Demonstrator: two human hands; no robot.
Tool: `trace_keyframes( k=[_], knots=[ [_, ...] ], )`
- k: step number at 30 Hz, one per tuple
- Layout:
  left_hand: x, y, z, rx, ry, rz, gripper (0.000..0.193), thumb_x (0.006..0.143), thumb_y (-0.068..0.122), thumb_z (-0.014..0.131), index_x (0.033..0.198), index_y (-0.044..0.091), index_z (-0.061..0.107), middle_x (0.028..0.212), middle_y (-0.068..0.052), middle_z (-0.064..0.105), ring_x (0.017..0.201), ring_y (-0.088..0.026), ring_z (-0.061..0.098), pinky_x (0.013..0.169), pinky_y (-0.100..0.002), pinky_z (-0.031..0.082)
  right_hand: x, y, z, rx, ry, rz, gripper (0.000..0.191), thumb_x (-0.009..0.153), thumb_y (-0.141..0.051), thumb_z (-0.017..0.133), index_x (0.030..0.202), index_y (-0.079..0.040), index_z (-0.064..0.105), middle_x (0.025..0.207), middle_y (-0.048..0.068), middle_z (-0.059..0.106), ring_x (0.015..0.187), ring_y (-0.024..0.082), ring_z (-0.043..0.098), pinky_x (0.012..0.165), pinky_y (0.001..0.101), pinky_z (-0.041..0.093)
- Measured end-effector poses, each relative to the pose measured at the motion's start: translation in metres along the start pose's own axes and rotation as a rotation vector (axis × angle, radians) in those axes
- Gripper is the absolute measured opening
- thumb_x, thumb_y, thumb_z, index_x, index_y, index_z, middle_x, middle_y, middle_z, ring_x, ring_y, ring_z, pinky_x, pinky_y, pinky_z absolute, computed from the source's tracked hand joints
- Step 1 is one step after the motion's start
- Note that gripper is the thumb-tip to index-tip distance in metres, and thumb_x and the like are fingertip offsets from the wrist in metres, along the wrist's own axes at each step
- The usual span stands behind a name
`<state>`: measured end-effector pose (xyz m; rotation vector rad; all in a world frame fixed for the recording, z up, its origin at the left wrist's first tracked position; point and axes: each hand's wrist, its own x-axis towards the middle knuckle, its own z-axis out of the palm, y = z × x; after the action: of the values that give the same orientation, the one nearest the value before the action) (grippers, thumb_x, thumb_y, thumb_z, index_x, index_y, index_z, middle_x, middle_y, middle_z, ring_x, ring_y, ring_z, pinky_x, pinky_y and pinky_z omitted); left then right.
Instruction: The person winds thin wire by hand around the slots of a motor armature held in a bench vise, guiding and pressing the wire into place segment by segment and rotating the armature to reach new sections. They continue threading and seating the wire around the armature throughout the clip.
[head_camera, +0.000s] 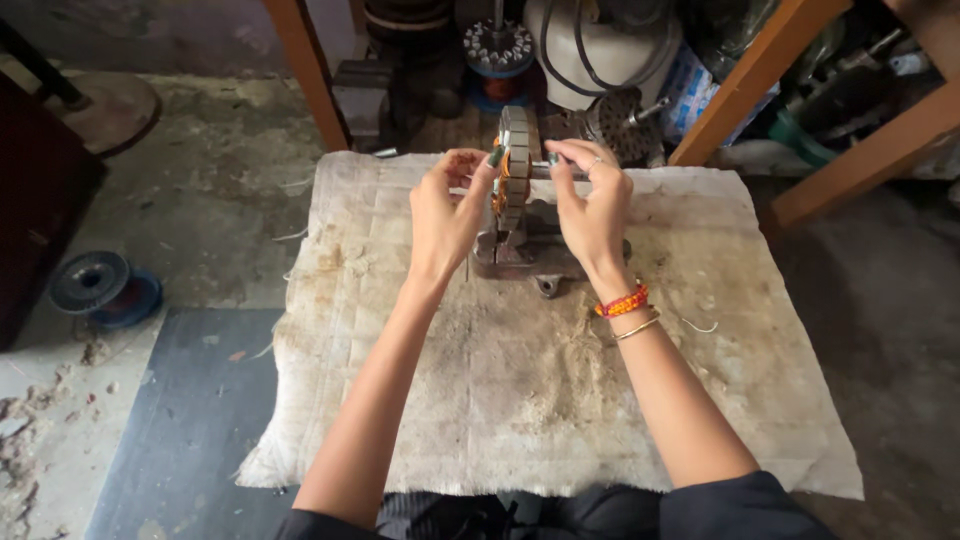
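A round laminated metal stator core (515, 160) with orange copper windings stands on edge on a small metal winding stand (520, 250) at the far side of a worn whitish cloth (520, 380). My left hand (447, 215) pinches the core's left rim with its fingertips. My right hand (592, 205) grips the horizontal metal shaft just right of the core. Red and gold bangles sit on my right wrist.
A spool of wire (103, 288) lies on the floor at left. Behind the cloth stand motor parts, a white housing (600, 45) with black cable, and orange wooden frame legs (305, 70). Rubble lies at the lower left.
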<state>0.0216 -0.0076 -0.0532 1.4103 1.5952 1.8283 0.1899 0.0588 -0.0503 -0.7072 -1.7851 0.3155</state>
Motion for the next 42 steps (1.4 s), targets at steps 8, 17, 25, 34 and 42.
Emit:
trace_keyframes(
  k=[8, 17, 25, 34, 42],
  knots=[
    [-0.008, -0.008, 0.010, -0.064, 0.002, 0.009, 0.018, 0.089, 0.008, 0.073, 0.105, 0.001, 0.072, 0.089, -0.004, 0.076, 0.076, -0.010, 0.070, 0.071, -0.026, 0.058, -0.017, 0.004, 0.021, 0.213, -0.065, 0.137, 0.030, 0.099, -0.001, 0.061, 0.128, 0.002, 0.069, 0.126, 0.016, 0.073, 0.119, 0.020, 0.069, 0.105, 0.0321, 0.051],
    [-0.014, -0.036, 0.013, -0.191, -0.082, -0.125, 0.013, 0.092, 0.014, 0.074, 0.101, 0.003, 0.074, 0.083, 0.001, 0.074, 0.074, -0.004, 0.064, 0.066, -0.021, 0.052, -0.034, 0.000, 0.003, 0.340, -0.064, 0.256, 0.026, 0.101, 0.000, 0.055, 0.123, 0.001, 0.069, 0.108, 0.005, 0.074, 0.095, 0.010, 0.068, 0.085, 0.0238, 0.055],
    [-0.013, -0.043, 0.014, -0.351, -0.159, -0.173, 0.014, 0.096, 0.016, 0.072, 0.098, 0.002, 0.072, 0.082, 0.002, 0.071, 0.072, -0.003, 0.058, 0.064, -0.021, 0.047, -0.064, -0.032, 0.008, 0.698, -0.355, 0.745, 0.014, 0.095, -0.006, 0.063, 0.108, -0.006, 0.060, 0.081, -0.001, 0.069, 0.068, 0.005, 0.063, 0.056, 0.0205, 0.049],
    [0.000, -0.019, 0.006, 0.044, -0.003, -0.133, 0.022, 0.084, 0.023, 0.070, 0.081, 0.001, 0.074, 0.067, -0.004, 0.072, 0.061, -0.006, 0.064, 0.061, -0.025, 0.051, -0.006, -0.008, -0.039, 0.281, -0.404, 0.328, 0.013, 0.098, -0.006, 0.069, 0.106, -0.001, 0.078, 0.075, -0.008, 0.066, 0.060, -0.004, 0.044, 0.050, 0.0169, 0.030],
    [0.005, -0.009, 0.007, 0.040, 0.035, -0.213, 0.025, 0.084, 0.023, 0.070, 0.078, -0.001, 0.072, 0.062, -0.004, 0.069, 0.059, -0.007, 0.060, 0.059, -0.027, 0.049, -0.002, 0.025, -0.027, 0.257, -0.278, 0.405, 0.013, 0.095, -0.003, 0.071, 0.103, 0.002, 0.079, 0.069, -0.008, 0.062, 0.055, -0.002, 0.041, 0.047, 0.0179, 0.027]
  ],
)
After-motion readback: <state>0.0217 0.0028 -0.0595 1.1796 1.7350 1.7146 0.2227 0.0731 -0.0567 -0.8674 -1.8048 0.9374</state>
